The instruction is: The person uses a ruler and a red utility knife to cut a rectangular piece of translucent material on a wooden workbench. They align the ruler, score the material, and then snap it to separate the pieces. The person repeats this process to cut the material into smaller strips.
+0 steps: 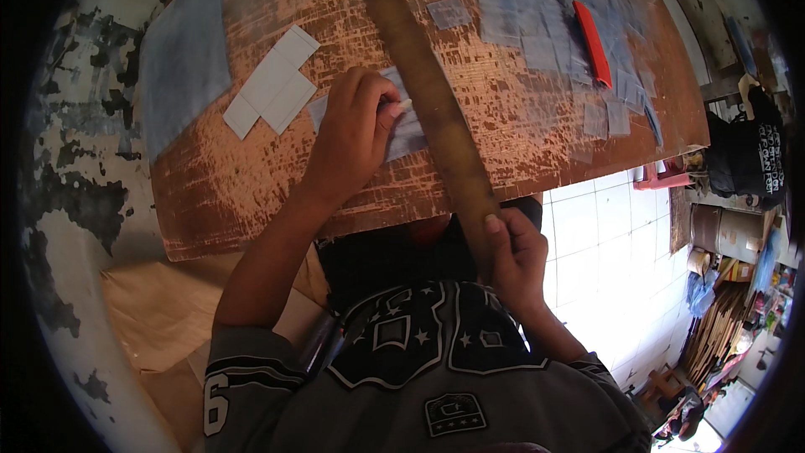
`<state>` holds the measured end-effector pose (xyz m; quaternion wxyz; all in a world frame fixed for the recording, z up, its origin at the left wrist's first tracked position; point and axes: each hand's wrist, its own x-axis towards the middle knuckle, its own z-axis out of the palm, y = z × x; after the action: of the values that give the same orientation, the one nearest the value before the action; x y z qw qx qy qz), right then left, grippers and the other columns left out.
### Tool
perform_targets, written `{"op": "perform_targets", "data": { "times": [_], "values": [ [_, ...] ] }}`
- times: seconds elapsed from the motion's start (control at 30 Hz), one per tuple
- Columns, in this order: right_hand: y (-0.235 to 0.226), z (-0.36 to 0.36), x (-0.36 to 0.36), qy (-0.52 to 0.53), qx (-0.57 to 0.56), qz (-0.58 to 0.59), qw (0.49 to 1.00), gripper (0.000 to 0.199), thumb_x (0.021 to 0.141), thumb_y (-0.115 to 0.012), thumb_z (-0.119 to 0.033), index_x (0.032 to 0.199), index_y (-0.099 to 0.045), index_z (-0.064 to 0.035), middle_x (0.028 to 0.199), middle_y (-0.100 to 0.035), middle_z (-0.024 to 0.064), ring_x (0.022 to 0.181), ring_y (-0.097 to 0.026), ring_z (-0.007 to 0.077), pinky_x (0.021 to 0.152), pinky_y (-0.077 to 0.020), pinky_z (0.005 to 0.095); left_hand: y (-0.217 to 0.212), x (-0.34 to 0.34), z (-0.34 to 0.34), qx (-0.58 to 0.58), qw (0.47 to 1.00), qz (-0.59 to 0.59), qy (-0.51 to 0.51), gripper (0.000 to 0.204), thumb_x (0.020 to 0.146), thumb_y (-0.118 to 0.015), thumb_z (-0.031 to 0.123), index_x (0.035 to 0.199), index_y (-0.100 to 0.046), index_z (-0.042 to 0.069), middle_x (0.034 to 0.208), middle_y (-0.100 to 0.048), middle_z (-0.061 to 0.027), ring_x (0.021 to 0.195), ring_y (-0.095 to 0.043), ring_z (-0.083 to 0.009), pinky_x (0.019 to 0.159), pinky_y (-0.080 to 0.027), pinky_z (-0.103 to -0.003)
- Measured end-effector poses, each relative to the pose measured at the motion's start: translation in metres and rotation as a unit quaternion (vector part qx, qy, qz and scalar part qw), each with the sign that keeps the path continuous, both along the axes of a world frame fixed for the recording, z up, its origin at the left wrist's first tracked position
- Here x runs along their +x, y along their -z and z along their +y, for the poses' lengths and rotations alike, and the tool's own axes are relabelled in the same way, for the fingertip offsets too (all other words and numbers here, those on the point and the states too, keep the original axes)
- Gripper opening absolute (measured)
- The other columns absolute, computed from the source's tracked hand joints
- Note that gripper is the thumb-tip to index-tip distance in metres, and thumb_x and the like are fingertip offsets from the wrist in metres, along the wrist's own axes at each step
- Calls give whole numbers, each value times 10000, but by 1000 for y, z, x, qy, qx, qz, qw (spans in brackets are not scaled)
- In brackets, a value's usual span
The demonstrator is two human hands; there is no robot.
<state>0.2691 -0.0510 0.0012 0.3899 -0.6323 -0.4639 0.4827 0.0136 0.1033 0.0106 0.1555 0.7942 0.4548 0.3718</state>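
A long, worn, brown-yellow flat straightedge (432, 101) lies slantwise over the table, its near end sticking out past the front edge. My right hand (520, 256) is closed on that near end, thumb on top. Beside the strip's left side, my left hand (356, 122) is closed in a pinch. Something small and pale shows at its fingertips; I cannot make out what it is. Beneath that hand and partly under the straightedge lies a bluish translucent sheet (405, 136). A white card template (275, 84) with drawn lines rests left of my left hand.
The scratched brown table (545, 138) holds a heap of translucent bluish pieces (524, 17) with a red-handled tool (593, 44) on top. A larger blue sheet (186, 59) covers the left side. Brown paper (168, 306) lies below left; a pink stool (662, 178) stands right.
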Motion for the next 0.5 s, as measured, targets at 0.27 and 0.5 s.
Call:
{"op": "perform_targets", "data": {
  "times": [0.27,0.5],
  "values": [
    [2,0,-18,-49,52,3,997,196,1088,-712,-185,1082,-723,10,765,-668,122,694,-602,116,643,-501,323,-2,0,-1,-27,999,-5,-22,191,1083,-689,174,1141,-582,26,1116,-551,-151,1053,-554,-353,958,-468,-496],
    [-8,6,-22,-93,48,24,994,215,1082,-730,-211,1071,-707,3,765,-686,147,663,-671,196,637,-532,362,-3,0,-2,-31,999,20,-33,279,1060,-740,242,1210,-605,49,1223,-538,-167,1177,-560,-375,1031,-469,-502]
  ]
}}
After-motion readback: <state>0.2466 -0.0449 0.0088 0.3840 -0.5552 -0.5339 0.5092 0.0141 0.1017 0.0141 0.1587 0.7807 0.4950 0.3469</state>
